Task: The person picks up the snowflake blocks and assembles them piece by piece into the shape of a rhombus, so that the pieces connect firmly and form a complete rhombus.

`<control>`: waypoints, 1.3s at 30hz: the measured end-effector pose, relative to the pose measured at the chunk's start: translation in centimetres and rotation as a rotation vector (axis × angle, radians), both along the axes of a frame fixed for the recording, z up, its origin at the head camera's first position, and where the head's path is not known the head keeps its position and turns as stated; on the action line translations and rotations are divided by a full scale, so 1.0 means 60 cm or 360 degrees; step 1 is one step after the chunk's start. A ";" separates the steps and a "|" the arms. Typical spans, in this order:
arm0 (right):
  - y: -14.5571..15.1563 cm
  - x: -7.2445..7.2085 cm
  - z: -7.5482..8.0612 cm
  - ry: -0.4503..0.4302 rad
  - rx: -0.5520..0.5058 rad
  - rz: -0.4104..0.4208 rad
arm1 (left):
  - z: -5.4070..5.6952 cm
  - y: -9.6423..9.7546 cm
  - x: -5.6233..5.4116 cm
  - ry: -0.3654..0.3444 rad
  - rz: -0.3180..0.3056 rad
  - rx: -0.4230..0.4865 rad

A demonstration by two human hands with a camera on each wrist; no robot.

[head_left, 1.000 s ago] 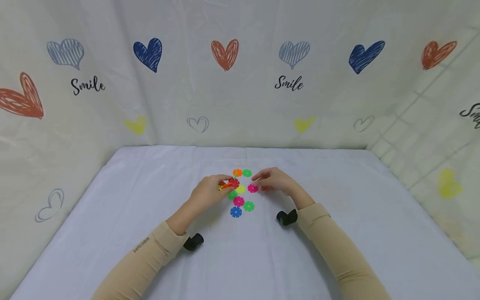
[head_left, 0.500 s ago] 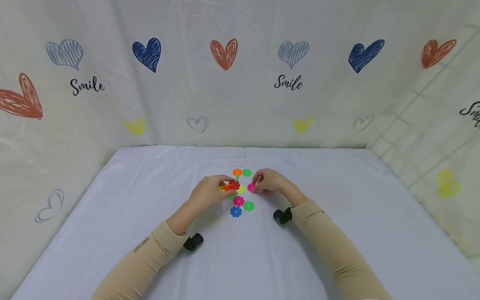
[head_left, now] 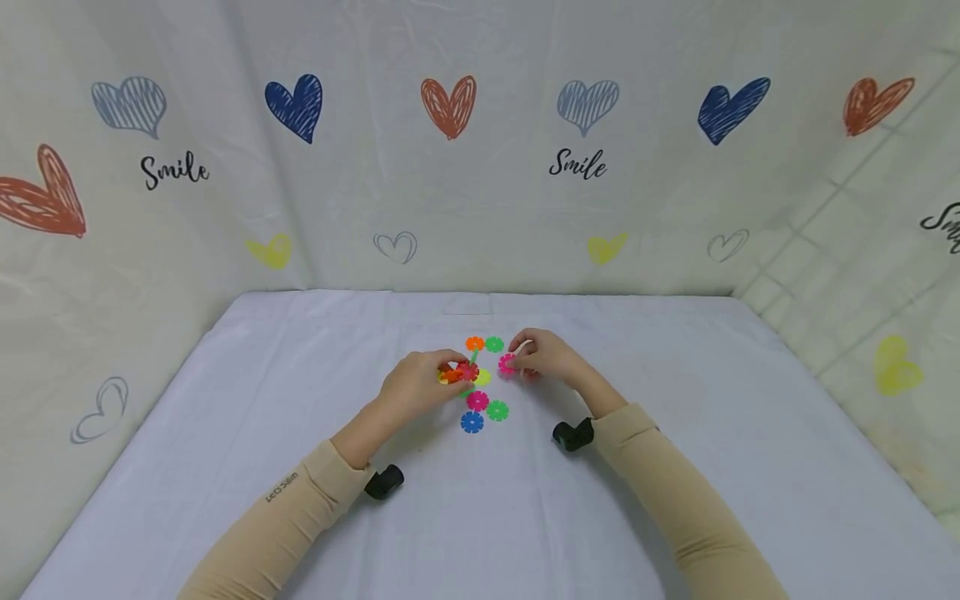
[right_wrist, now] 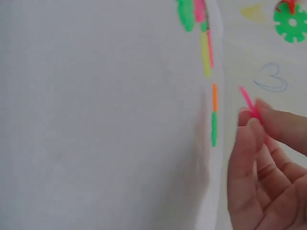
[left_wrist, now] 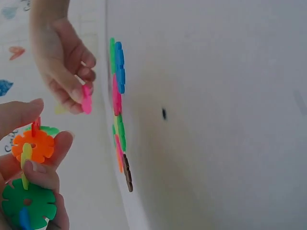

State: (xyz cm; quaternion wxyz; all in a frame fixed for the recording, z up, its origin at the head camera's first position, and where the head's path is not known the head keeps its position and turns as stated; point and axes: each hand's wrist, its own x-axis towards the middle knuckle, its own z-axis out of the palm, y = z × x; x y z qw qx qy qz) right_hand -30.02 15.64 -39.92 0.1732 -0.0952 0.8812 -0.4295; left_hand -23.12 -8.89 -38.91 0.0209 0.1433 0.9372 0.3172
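My left hand (head_left: 415, 385) grips a cluster of joined notched plastic discs, with a red disc (head_left: 468, 372) at its right end. In the left wrist view, an orange disc (left_wrist: 44, 149), a yellow one seen edge-on and a dark green disc (left_wrist: 41, 201) show among the fingers. A light green disc (right_wrist: 283, 31) joins the red one in the right wrist view. My right hand (head_left: 553, 354) pinches a single pink disc (head_left: 506, 364) between thumb and fingers, held off the table and apart from the cluster. Fingers hide parts of both.
Loose discs lie on the white cloth (head_left: 637, 500): orange (head_left: 475, 343) and green (head_left: 494, 344) at the back, yellow (head_left: 482, 377) behind the left fingertips, then a pink disc (head_left: 477, 401), a green disc (head_left: 497, 410) and a blue disc (head_left: 472, 422) nearer. A printed curtain (head_left: 510, 200) hangs behind.
My right hand has taken the pink disc from the table between its fingers and raised it slightly. The left hand stays in place, its cluster turned a little.
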 end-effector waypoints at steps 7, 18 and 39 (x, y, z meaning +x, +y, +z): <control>0.001 0.008 0.017 -0.0030 -0.0359 -0.0181 | -0.001 -0.004 -0.002 -0.0032 -0.0053 0.0029; -0.020 0.022 0.021 0.0031 -0.0497 -0.0193 | -0.003 -0.002 -0.002 -0.0050 -0.0095 0.0043; -0.036 0.034 0.024 0.0065 -0.0553 -0.0177 | -0.002 0.004 0.006 -0.0070 -0.0092 0.0067</control>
